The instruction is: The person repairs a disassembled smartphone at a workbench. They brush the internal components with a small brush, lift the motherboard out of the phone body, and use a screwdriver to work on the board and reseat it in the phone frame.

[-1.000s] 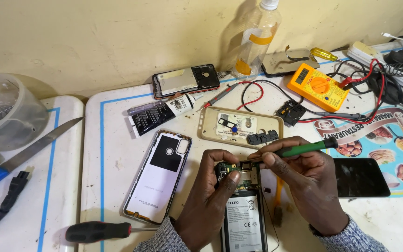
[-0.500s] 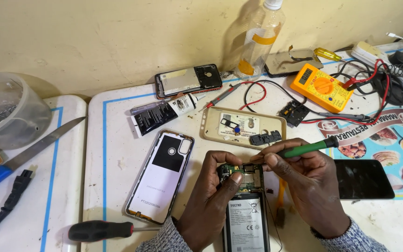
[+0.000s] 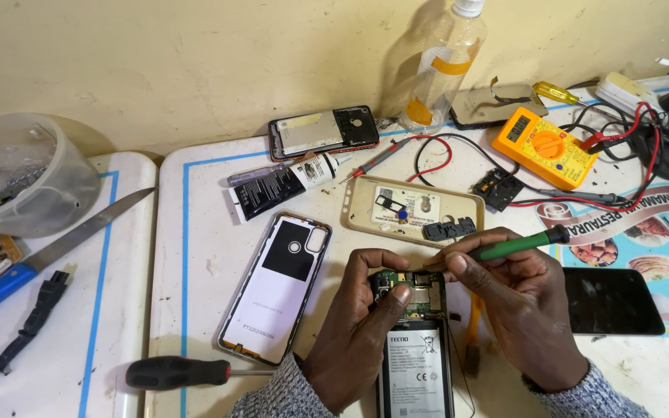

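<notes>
Opened phone [image 3: 414,348] lies near centre, circuit board exposed. Left hand [image 3: 358,333] has stayed clamped on its upper left edge, thumb on the board. Right hand [image 3: 524,310] pinches the green screwdriver [image 3: 516,245], tip held at the board's far edge; little has shifted, work continues there.

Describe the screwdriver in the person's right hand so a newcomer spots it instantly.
Start at the opened phone at the bottom centre. Above its circuit board, the right hand pinches a slim green-handled screwdriver. The black-handled screwdriver lies untouched farther left.
</notes>
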